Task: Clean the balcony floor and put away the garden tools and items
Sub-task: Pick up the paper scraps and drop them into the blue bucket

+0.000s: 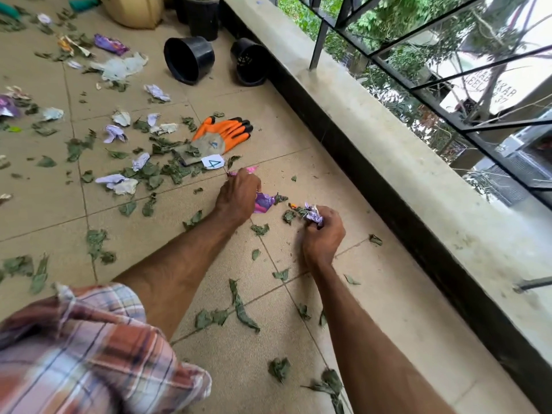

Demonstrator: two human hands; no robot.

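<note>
From where I stand, the floor (44,210) is laid in large beige tiles with a fine ribbed surface and thin pale joints. Along its right edge runs a low concrete wall (388,180), broad and flat on top, with a black band (352,162) at its foot. A black metal grille (319,40) rises from the wall. Beyond it are green trees (301,16) and a pale lettered sign (490,97). The daylight is soft and even.

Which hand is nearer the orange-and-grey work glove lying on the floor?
Left. The left hand is just on the near side of the orange-and-grey work glove, close to its cuff; the right hand is farther back, off to the right.
</note>
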